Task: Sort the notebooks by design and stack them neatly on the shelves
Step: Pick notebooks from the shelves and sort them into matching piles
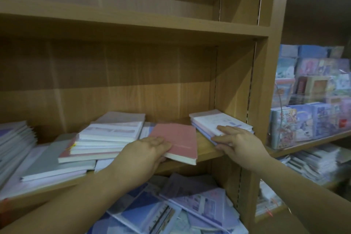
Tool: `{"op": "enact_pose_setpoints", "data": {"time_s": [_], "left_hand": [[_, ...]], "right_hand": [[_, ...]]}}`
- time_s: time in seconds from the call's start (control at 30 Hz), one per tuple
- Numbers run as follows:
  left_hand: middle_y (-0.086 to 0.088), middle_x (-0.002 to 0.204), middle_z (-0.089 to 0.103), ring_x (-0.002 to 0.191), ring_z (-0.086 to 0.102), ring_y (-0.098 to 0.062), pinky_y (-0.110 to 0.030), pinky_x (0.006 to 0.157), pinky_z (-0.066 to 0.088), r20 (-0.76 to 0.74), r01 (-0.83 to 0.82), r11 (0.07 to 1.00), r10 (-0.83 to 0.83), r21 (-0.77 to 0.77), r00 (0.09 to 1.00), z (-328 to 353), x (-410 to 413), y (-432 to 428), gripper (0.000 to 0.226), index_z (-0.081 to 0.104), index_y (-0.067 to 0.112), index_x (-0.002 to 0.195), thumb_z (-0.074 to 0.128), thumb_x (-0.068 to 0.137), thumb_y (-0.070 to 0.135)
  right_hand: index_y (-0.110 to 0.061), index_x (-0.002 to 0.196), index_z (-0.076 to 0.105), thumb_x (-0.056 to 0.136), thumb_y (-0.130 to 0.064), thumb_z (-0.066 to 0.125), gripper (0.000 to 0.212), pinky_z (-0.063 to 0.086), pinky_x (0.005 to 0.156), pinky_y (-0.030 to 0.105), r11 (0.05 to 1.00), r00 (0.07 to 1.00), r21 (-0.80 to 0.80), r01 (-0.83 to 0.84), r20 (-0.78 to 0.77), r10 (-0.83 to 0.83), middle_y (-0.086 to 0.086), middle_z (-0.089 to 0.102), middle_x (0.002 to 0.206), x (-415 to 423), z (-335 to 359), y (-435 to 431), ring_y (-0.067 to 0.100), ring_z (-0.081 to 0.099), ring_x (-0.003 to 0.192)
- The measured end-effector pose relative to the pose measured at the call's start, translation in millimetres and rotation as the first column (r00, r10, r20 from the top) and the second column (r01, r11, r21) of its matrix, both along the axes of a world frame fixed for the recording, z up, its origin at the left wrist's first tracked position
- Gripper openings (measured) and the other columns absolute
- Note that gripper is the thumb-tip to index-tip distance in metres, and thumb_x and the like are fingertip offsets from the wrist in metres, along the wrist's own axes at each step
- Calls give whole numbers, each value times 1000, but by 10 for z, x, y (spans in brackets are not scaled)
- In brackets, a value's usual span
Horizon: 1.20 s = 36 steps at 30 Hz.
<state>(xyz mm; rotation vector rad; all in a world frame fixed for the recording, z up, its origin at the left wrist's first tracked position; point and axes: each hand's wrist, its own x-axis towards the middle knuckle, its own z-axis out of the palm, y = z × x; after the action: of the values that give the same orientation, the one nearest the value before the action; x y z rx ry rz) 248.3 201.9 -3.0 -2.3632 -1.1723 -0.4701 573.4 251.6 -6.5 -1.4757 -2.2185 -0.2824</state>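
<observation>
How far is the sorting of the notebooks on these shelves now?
Done: one small tidy stack of white and lilac notebooks at the right end of the wooden shelf; the right hand rests on it. In hand: the left hand grips a pink-covered notebook. To do: the crooked pile of white and grey notebooks further left, and the jumbled blue and purple notebooks on the shelf below.
</observation>
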Motion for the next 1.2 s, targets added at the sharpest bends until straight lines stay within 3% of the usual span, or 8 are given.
{"op": "enact_pose_setpoints", "data": {"time_s": [0.1,0.2,0.4,0.6,0.7,0.9,1.1,1.2], "left_hand": [[-6,106,73,88,72,-24,-36,62,61,-28,8,999,-7,35,1000,-52,-1,13,36,70,17,114,43,94,30],[-2,100,75,88,72,-21,-34,63,60,19,6,1000,-7,23,1000,-54,18,-60,35,72,19,110,43,95,33],[8,95,71,89,64,-14,-37,74,54,203,-20,996,39,-91,978,228,7,-310,40,69,29,99,42,99,59],[-6,141,56,130,50,-29,-43,103,47,270,-564,805,593,-185,758,627,-765,-203,55,53,32,142,32,101,62],[-9,130,63,118,58,-29,-36,94,49,310,-539,712,690,-450,654,551,-928,-186,60,58,31,138,30,100,67],[-1,134,63,123,55,-30,-41,100,50,254,-597,664,736,-450,627,643,-896,-287,62,62,34,133,44,89,75],[-4,125,64,109,61,-25,-38,94,54,327,-496,599,782,-628,530,827,-981,-358,104,55,17,139,72,61,83],[0,108,68,96,64,-22,-34,82,57,425,-343,590,787,-731,448,831,-977,-422,88,67,17,121,85,55,73]], "right_hand": [[-38,121,73,97,-48,58,29,40,111,39,998,980,-56,4,-197,-15,-5,56,144,-201,26,-144,22,48,136],[-31,112,72,97,-50,55,29,54,76,36,997,859,42,65,-511,-34,-5,64,99,-492,8,-451,14,63,88],[-27,150,37,93,-40,71,68,64,65,45,811,426,-502,-301,-832,-357,13,72,98,-1014,94,-658,32,75,74],[-5,119,59,97,-15,67,26,58,57,38,756,199,-498,-424,-866,-459,21,68,89,-1194,42,-600,29,67,63],[-5,121,55,99,-14,64,25,55,55,36,777,198,-487,-397,-873,-446,16,65,89,-1263,82,-647,26,63,63],[-29,117,47,101,-18,55,21,54,63,39,918,466,-373,-131,-841,-276,-2,59,98,-1270,199,-778,25,62,76],[-21,157,30,108,-10,42,52,34,99,24,936,398,-239,-260,-909,-121,-17,50,124,-1221,283,-824,4,47,106],[-21,156,34,108,-7,41,50,35,101,26,924,359,-236,-301,-926,-120,-26,49,103,-1222,265,-827,3,50,96]]}}
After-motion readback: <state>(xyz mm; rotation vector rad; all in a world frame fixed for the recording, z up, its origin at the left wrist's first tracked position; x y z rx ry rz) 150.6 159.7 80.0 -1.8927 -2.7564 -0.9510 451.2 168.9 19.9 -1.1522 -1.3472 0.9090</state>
